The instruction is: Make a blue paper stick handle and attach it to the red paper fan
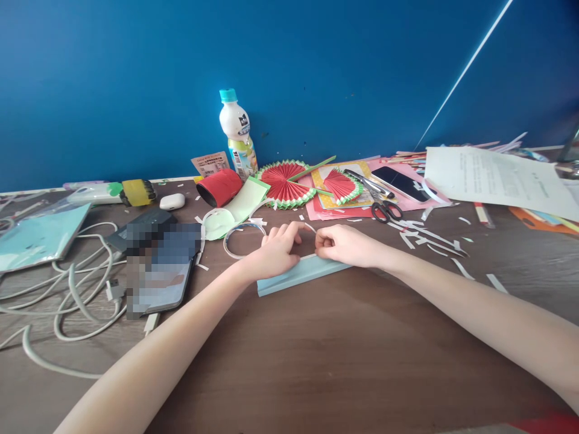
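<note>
resting the curled left hand [281,246] on a long, folded light-blue paper strip [303,273] at the centre of the brown wooden table [289,361], cannot tell whether gripping; clenching the right hand [342,246] at the strip's one o'clock side, cannot tell around what. at twelve, a round red-and-green pleated paper fan [283,184]; at two, black-handled metal scissors [388,208].

Light is bright, soft; the tabletop [294,349] pales sideways; edges stretch; a phone [168,280] looks pixelated.

Two hands [280,250] [346,244], one blue strip [294,278] — two fans [277,184] [341,185].
</note>
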### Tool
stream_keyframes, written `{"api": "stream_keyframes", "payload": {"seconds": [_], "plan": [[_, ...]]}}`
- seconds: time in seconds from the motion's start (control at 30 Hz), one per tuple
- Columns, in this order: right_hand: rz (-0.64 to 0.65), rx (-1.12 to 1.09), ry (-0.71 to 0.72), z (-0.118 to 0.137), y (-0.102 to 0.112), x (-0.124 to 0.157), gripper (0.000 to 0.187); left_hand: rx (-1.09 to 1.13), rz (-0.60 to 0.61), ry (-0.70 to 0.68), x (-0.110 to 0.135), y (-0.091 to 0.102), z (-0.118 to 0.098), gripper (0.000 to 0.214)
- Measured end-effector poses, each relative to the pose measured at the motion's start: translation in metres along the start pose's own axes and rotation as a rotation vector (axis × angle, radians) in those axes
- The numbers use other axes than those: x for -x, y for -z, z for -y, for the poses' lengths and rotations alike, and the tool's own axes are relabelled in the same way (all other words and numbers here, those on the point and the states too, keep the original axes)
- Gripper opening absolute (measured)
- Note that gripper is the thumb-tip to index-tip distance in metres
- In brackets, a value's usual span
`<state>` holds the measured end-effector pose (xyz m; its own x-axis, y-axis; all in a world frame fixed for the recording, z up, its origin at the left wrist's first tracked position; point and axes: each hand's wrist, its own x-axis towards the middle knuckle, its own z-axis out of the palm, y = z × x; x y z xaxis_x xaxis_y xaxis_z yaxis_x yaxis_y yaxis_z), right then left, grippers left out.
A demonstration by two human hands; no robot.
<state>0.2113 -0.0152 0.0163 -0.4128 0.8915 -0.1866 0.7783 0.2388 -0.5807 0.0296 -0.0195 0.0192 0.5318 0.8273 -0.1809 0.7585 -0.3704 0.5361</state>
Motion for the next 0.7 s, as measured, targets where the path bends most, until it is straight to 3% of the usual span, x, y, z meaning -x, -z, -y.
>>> {"api": "stream_keyframes", "payload": {"seconds": [0.7], "plan": [[-0.020,0.023,0.014,-0.0011,-0.0021,-0.0006,0.005,0.000,0.000,0.008,0.0005,-0.0008,-0.0008,0.054]]}}
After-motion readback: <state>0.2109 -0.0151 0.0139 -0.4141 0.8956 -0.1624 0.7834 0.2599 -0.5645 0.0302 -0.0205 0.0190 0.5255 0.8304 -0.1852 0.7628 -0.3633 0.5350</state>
